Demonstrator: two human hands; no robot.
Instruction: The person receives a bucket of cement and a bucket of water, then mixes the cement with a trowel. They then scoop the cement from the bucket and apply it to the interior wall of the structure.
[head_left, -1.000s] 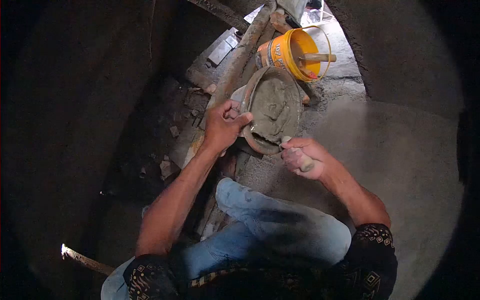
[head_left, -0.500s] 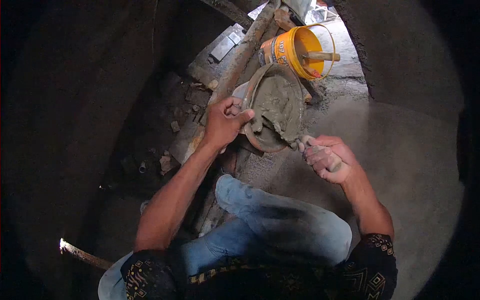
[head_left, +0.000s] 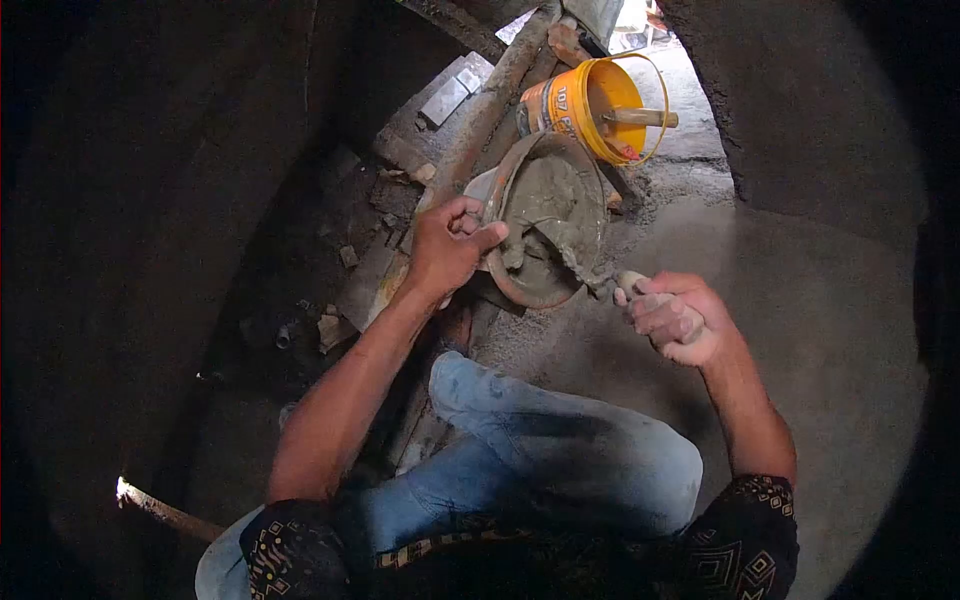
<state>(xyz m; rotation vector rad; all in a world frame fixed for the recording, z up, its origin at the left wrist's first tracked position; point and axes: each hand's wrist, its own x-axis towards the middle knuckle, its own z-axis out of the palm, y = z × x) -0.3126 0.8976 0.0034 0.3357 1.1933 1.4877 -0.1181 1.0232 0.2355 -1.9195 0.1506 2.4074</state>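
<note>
My left hand (head_left: 455, 245) grips the near-left rim of a round, shallow pan (head_left: 515, 290), its thumb over the edge and fingers curled. The pan is tilted and holds wet grey mortar (head_left: 560, 205), heaped toward its far side with a scraped hollow near the bottom. My right hand (head_left: 668, 318) is closed around the pale handle of a trowel (head_left: 630, 283). The trowel's blade is coated in mortar and reaches over the pan's right rim, so its shape is mostly hidden.
An orange-yellow bucket (head_left: 560, 105) with a wooden-handled tool (head_left: 640, 117) leans beyond the pan. A long pole (head_left: 490, 115) runs along its left. Rubble (head_left: 335, 328) lies at left, and a dark curved wall (head_left: 800, 110) rises at right. My bent knee is below the pan.
My right hand has drawn the trowel slightly right, away from the pan. The mortar's surface has been reshaped and the hollow near the bottom is wider. My left hand stays on the rim.
</note>
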